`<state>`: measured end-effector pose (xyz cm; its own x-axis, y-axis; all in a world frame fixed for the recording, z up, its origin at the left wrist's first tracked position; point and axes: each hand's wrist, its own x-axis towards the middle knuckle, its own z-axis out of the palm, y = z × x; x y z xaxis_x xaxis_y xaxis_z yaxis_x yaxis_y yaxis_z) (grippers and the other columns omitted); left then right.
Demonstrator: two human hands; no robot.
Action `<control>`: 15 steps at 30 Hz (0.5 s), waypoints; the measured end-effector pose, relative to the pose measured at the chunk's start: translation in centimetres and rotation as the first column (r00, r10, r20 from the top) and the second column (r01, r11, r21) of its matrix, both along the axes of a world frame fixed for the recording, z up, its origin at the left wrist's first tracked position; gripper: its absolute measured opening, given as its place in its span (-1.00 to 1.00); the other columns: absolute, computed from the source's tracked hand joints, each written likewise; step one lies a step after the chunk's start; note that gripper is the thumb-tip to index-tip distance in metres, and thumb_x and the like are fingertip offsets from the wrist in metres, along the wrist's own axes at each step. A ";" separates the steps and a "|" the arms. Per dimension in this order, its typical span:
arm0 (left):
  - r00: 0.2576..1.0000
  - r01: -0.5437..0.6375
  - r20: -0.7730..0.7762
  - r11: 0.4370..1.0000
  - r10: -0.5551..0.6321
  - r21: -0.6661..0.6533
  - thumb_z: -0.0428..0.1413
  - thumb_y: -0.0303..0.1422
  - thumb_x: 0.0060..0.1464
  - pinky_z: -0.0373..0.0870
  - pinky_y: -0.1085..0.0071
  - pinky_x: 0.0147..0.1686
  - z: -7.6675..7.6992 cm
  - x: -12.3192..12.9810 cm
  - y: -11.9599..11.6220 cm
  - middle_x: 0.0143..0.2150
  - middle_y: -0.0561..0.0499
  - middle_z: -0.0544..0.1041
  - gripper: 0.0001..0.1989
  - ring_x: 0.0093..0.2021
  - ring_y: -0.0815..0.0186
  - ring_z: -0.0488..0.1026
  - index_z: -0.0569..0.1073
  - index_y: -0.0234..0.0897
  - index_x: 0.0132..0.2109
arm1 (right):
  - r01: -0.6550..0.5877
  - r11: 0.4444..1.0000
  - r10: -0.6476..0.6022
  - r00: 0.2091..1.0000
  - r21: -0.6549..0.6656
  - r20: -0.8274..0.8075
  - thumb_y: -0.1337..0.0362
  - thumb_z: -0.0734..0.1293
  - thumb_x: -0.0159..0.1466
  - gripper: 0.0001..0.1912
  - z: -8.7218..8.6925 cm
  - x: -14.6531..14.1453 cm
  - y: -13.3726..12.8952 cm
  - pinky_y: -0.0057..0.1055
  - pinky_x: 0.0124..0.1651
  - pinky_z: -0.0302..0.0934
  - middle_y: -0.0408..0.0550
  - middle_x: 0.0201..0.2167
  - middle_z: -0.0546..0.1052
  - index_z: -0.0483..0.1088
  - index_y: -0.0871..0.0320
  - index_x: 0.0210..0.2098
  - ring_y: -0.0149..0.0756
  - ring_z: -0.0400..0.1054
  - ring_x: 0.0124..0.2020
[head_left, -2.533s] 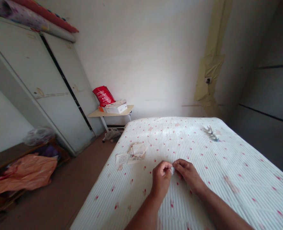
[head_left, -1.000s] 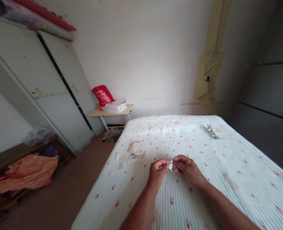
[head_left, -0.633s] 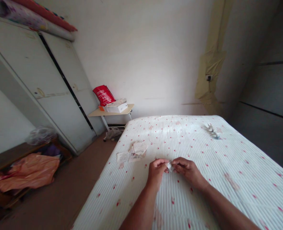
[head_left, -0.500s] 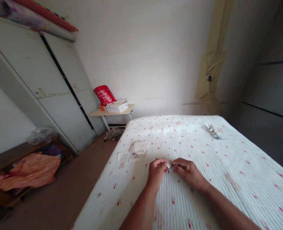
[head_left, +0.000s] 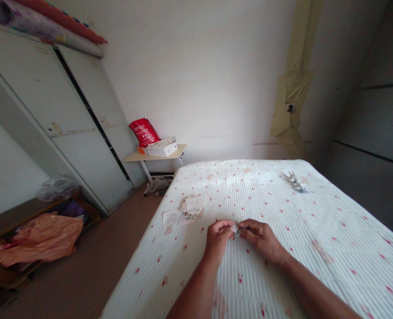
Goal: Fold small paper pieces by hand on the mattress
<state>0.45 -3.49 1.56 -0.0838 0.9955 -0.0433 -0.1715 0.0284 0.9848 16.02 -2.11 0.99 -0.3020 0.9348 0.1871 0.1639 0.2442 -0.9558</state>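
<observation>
Over the middle of the bed, a small whitish-grey piece of paper point(head_left: 236, 229) sits between my fingertips, largely covered by them. My left hand point(head_left: 219, 235) pinches its left side, fingers curled. From the right, my right hand point(head_left: 261, 237) grips the other side between thumb and fingers. Several loose printed paper slips point(head_left: 191, 207) lie on the sheet, ahead and to the left of my hands. Farther off at the right rests a grey-white cluster of what look like folded paper pieces point(head_left: 294, 181); its details are blurred.
The bed point(head_left: 210, 266) has a ribbed white cover with red dots. Beyond its far left corner stands a small table point(head_left: 135, 156) bearing a red bag point(head_left: 144, 132) and a white box point(head_left: 163, 149). A wardrobe point(head_left: 73, 119) and a low shelf with an orange cloth-like sheet point(head_left: 40, 239) are at left.
My fingers have shifted very slightly around the small paper, and a bit more of it shows between them. The slips and the cluster stay where they were.
</observation>
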 end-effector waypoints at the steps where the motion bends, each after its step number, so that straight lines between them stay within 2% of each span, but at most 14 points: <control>1: 1.000 -0.003 0.001 1.000 0.003 0.001 0.16 -0.37 -0.22 0.29 0.47 -0.48 -0.1 0.0 0.0 -0.57 0.02 0.47 -0.80 -0.54 0.40 0.36 0.53 -0.39 -0.38 | -0.001 0.999 0.000 1.000 -0.036 -0.027 0.12 0.31 0.09 -0.76 0.0 -0.1 0.0 -0.39 -0.30 0.23 -0.10 -0.44 0.49 0.45 0.13 -0.33 -0.29 0.35 -0.40; 6: 1.000 -0.006 0.014 1.000 0.006 0.007 0.14 -0.38 -0.20 0.29 0.48 -0.48 -0.5 0.1 0.2 -0.54 -0.01 0.49 -0.80 -0.54 0.40 0.36 0.52 -0.41 -0.36 | -0.030 0.987 0.008 0.991 -0.160 -0.135 0.13 0.37 0.01 -0.73 0.2 -0.3 -0.1 -0.41 -0.34 0.19 -0.15 -0.50 0.48 0.44 0.15 -0.34 -0.34 0.33 -0.45; 10: 0.999 -0.009 0.031 1.000 0.009 -0.002 0.13 -0.38 -0.18 0.31 0.47 -0.48 -0.7 0.1 0.4 -0.52 -0.02 0.50 -0.79 -0.54 0.40 0.37 0.52 -0.42 -0.35 | -0.039 0.980 0.004 0.984 -0.195 -0.175 0.10 0.37 0.00 -0.70 0.4 -0.3 -0.2 -0.40 -0.34 0.19 -0.16 -0.55 0.47 0.44 0.16 -0.33 -0.35 0.33 -0.47; 15: 0.999 -0.009 0.051 1.000 0.009 -0.005 0.16 -0.36 -0.19 0.33 0.45 -0.48 -1.1 0.0 0.6 -0.53 -0.02 0.49 -0.77 -0.54 0.39 0.37 0.52 -0.42 -0.34 | -0.046 0.976 0.004 0.981 -0.213 -0.194 0.09 0.40 -0.03 -0.66 0.7 -0.5 -0.2 -0.40 -0.29 0.20 -0.14 -0.51 0.49 0.43 0.17 -0.32 -0.34 0.34 -0.44</control>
<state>0.43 -2.92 0.47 -0.0903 0.9945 -0.0530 -0.2217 0.0318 0.9746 15.56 -2.35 1.66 -0.3045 0.9517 0.0388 -0.0303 0.0311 -0.9991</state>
